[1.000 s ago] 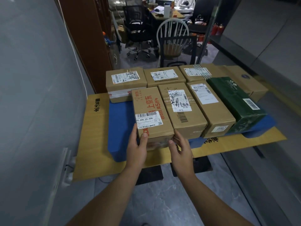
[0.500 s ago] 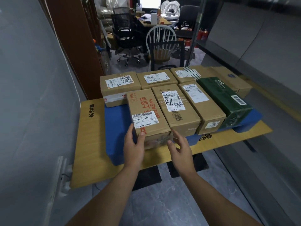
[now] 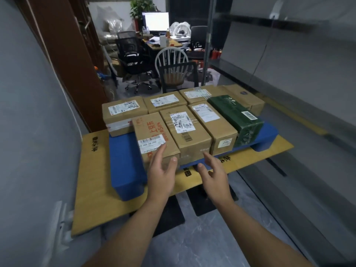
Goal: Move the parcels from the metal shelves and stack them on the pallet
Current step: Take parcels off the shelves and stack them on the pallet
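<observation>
Several parcels lie side by side on a blue pallet [image 3: 123, 158]. The nearest is a brown box with red print and a barcode label [image 3: 152, 135]; beside it to the right lie two more brown boxes [image 3: 185, 130] and a dark green parcel [image 3: 235, 116]. More brown boxes sit in the back row [image 3: 123, 110]. My left hand [image 3: 161, 168] hovers in front of the red-print box with fingers straight, holding nothing. My right hand [image 3: 212, 174] is off the box too, fingers loosely spread.
The pallet rests on a sheet of yellow-brown cardboard [image 3: 90, 182] on the floor. A grey wall runs along the left and a glass partition [image 3: 289, 54] along the right. Chairs [image 3: 173, 70] and a desk with a monitor stand behind the pallet.
Both hands have let go of the red-print box and drawn back from it. The view has lifted and pulled away from the pallet.
</observation>
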